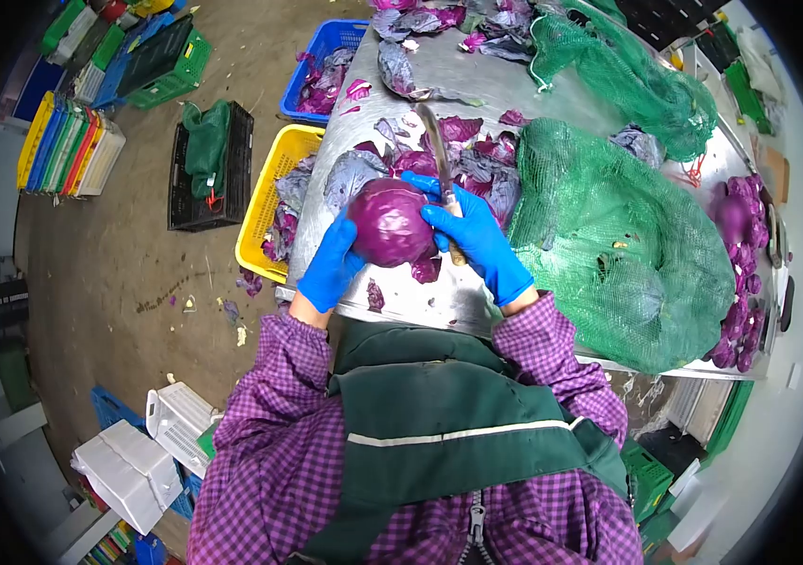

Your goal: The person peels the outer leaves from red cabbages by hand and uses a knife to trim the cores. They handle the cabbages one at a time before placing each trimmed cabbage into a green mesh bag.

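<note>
Between my two blue-gloved hands is a glossy red cabbage [390,223], held above the near edge of the metal table. My left hand [332,264] is wrapped round its left side. In my right hand [473,235] is a knife [438,141], its blade pointing up and away from me and its handle end showing below the palm. Fingers of that same hand also touch the cabbage's right side. Loose purple cabbage leaves [486,174] lie just beyond the hands. Right of them rests a green mesh bag [623,264] with round shapes inside.
A yellow crate [255,226] and a blue crate [291,89] with leaves stand along the table's left side. Another green net [637,85] lies at the back. Several cabbages [745,273] line the right edge. A black crate [175,202] sits on the floor.
</note>
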A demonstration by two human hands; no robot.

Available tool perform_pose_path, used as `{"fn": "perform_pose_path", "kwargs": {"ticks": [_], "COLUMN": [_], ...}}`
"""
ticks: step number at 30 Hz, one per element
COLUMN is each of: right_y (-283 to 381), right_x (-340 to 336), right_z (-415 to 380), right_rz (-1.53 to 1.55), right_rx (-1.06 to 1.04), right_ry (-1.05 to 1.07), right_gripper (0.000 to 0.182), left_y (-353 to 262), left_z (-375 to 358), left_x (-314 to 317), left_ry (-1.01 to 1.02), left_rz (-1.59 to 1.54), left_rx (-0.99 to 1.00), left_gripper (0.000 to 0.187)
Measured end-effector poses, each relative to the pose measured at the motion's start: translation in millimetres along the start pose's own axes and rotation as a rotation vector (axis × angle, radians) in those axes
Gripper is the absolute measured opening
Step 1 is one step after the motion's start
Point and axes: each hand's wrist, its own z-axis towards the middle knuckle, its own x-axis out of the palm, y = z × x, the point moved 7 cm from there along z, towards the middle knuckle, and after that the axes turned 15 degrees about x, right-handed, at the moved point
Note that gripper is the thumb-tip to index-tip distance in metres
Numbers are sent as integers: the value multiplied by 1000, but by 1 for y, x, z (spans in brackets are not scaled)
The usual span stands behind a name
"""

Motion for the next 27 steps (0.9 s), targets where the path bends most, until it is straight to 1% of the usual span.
{"fn": "perform_pose_path", "kwargs": {"ticks": [2, 3, 4, 6, 7, 8, 10, 11, 13, 16, 18, 20, 21, 23, 24, 25, 26, 27], "right_y": [2, 6, 0, -4, -2, 0, 6, 5, 3, 4, 4, 9, 11, 19, 20, 21, 21, 25], "right_x": [-1, 4, 0, -2, 2, 1, 10, 12, 15, 17, 15, 4, 2, -21, -30, -46, -60, -61], "right_z": [-3, -1, -2, -8, -12, -15, -22, -25, -27, -25, -21, -20, -18, -21, -18, -17, -18, -24], "right_rz": [-237, -360, -358, -524, -601, -600, -1102, -1189, -1207, -1238, -1250, -1120, -1120, -888, -889, -900, -910, -909], "right_rx": [-27, -233, -232, -245, -286, -285, -408, -511, -494, -449, -421, -444, -445, -396, -395, -350, -305, -357], "right_ry": [-198, -272, -277, -323, -317, -317, -393, -415, -419, -448, -474, -572, -571, -714, -714, -800, -886, -907], "right_gripper": [43, 39, 39, 39, 38, 38, 34, 29, 26, 22, 20, 20, 20, 21, 21, 21, 22, 21], "left_y": [-14, -15, -14, -11, -11, -13, -13, -13, -15, -16, -17, -18, -18, -17, -20, -22, -22, -20], "left_z": [6, 7, 5, 1, 1, 0, 0, 1, 2, 1, 1, 0, 0, 0, 0, 1, 0, -2], "left_x": [15, 13, 10, 7, 4, 1, -4, -3, 6, 10, 8, 7, 8, 10, 15, 19, 18, 13], "left_ry": [-60, -39, -36, -18, -18, -19, -10, -8, -16, -6, -6, -4, 19, 40, 95, 150, 149, 109], "left_rz": [288, 372, 370, 388, 389, 389, 579, 578, 644, 619, 583, 547, 499, 451, 426, 401, 400, 306], "left_rx": [178, 198, 193, 146, 133, 132, 72, 72, 19, -28, -26, -21, -11, -1, 54, 109, 110, 81], "left_gripper": [76, 75, 75, 74, 74, 74, 73, 73, 71, 68, 68, 69, 72, 76, 80, 84, 84, 86]}}
